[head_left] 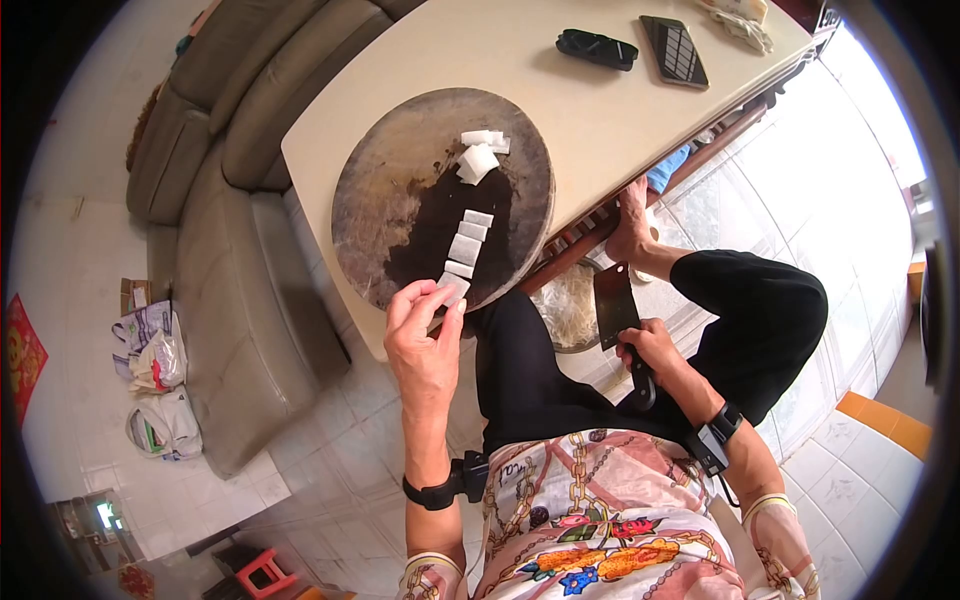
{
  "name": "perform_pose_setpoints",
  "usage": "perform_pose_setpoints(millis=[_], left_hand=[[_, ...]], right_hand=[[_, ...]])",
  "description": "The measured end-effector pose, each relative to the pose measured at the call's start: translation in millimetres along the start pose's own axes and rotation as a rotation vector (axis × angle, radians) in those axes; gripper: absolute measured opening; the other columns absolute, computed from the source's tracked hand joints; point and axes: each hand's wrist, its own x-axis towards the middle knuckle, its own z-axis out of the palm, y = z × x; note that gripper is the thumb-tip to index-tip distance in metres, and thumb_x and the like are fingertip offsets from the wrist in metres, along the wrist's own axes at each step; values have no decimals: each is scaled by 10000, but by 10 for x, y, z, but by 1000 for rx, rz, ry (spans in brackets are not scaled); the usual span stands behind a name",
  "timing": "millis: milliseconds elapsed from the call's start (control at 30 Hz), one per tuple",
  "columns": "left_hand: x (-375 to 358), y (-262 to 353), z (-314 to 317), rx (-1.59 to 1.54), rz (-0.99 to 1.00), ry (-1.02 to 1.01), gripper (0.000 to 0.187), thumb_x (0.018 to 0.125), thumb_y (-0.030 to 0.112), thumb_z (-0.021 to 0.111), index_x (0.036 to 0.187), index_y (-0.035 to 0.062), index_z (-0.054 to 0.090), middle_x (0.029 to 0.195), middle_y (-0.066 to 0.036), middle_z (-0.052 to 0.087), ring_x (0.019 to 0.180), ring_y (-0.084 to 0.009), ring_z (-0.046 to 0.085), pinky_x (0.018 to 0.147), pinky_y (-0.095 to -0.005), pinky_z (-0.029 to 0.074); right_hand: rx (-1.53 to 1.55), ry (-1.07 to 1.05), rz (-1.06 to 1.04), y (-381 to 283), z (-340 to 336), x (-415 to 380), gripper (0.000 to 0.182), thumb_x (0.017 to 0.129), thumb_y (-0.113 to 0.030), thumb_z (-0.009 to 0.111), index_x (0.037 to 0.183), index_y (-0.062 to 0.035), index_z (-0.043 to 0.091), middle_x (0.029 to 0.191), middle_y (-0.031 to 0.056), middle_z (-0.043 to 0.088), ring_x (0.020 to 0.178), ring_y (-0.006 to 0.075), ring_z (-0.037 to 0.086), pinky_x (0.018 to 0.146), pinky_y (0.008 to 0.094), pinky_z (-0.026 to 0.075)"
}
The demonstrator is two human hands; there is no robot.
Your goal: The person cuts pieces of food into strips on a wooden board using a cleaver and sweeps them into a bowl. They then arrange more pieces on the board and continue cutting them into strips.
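My left hand (pixel 421 340) is at the near edge of a round wooden chopping board (pixel 375 200). Its thumb and fingers pinch a flat white piece of food (pixel 455 287), whose exact kind I cannot tell. A row of cut white pieces (pixel 465 248) runs away from those fingertips across a dark wet patch on the board. Farther back lies a small pile of white chunks (pixel 479 160). My right hand (pixel 652 347) grips a cleaver (pixel 615 303) by its black handle, off the board and over my lap, with the broad dark blade pointing away from me.
The board rests on a cream table (pixel 480 45). Toward the table's far right lie a black glasses case (pixel 597 49), a phone (pixel 675 51) and a pale cloth (pixel 745 28). A grey-brown sofa (pixel 235 300) stands at left, with bags (pixel 160 375) beside it. Below the table edge sits a round basin (pixel 568 308).
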Motion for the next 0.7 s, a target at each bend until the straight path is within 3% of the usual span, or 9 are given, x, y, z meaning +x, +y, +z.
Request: perform_pose_setpoints(millis=[400, 700], left_hand=[[15, 11, 46, 6, -19, 24, 194, 751, 20, 739, 939, 13, 694, 926, -101, 606, 847, -235, 602, 740, -339, 488], [14, 61, 36, 61, -23, 21, 201, 784, 64, 730, 973, 10, 689, 989, -115, 609, 914, -237, 608, 815, -335, 479]], right_hand=[[14, 6, -9, 0, 2, -9, 162, 810, -97, 563, 716, 34, 584, 616, 98, 602, 475, 146, 534, 437, 284, 409], [16, 4, -19, -7, 18, -21, 169, 809, -97, 565, 703, 32, 586, 608, 97, 601, 469, 147, 535, 429, 285, 407]])
